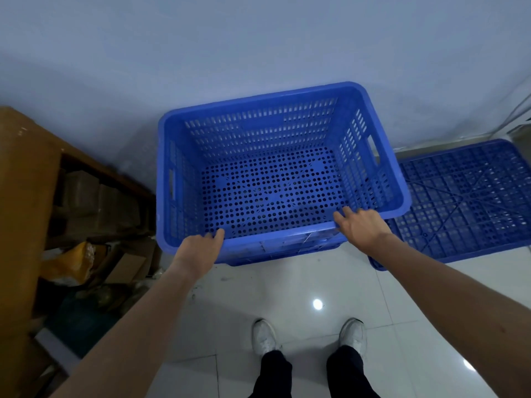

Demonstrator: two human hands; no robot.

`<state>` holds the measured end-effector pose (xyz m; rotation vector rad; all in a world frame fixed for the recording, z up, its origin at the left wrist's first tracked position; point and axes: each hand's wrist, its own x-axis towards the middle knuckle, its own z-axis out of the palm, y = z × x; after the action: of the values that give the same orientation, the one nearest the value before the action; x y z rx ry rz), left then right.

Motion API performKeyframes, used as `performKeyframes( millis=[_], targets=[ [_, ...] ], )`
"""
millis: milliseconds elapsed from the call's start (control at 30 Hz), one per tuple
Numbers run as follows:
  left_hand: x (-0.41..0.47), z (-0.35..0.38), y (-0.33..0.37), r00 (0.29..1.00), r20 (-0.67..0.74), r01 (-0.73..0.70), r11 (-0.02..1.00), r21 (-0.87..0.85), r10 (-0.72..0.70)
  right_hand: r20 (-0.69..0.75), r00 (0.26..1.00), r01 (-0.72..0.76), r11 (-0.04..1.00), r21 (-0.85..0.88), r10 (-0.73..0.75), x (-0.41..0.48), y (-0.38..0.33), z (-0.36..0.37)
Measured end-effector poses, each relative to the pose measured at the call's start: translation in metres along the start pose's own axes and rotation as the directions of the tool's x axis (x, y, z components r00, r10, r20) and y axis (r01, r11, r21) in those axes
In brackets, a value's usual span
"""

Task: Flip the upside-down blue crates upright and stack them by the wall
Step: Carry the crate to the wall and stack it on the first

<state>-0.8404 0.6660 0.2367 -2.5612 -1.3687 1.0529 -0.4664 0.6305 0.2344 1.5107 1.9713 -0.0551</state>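
An upright blue perforated crate point(275, 116) stands against the pale wall, and it appears to rest on another blue crate whose edge shows beneath its near side. My left hand point(198, 248) grips the crate's near rim at the left. On the same rim, further right, my right hand point(362, 225) rests with fingers spread over the edge. To the right, an upside-down blue crate point(465, 202) lies on the floor with its ribbed bottom facing up.
A brown wooden shelf unit point(34, 179) with boxes and bags stands at the left, close to the crate. White glossy floor tiles point(316, 285) lie under my white shoes point(264, 337). A cable and wall corner show at the far right.
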Motion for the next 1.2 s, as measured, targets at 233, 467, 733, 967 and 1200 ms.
performKeyframes(
  millis=[233, 467, 733, 967, 1200],
  targets=[
    [0.000, -0.008, 0.010, 0.991, 0.081, 0.100, 0.993, 0.057, -0.104, 0.004, 0.999, -0.041, 0.998, 0.048, 0.041, -0.004, -0.006, -0.005],
    [-0.013, -0.005, 0.037, 0.982, 0.009, 0.191, 0.974, -0.121, -0.191, -0.167, 0.983, -0.039, 0.971, 0.234, 0.079, -0.021, -0.032, 0.007],
    [-0.010, -0.001, 0.040, 0.977, 0.021, 0.212, 0.957, -0.199, -0.213, -0.087, 0.988, -0.098, 0.956, 0.277, 0.126, -0.015, -0.051, 0.000],
    [-0.009, -0.002, 0.039, 0.978, 0.054, 0.208, 0.947, -0.243, -0.201, -0.025, 0.990, -0.128, 0.957, 0.261, 0.139, -0.010, -0.053, -0.009],
    [-0.007, -0.005, 0.040, 0.978, 0.121, 0.198, 0.944, -0.265, -0.171, 0.046, 0.989, -0.148, 0.955, 0.258, 0.141, -0.013, -0.056, -0.011]
  ],
)
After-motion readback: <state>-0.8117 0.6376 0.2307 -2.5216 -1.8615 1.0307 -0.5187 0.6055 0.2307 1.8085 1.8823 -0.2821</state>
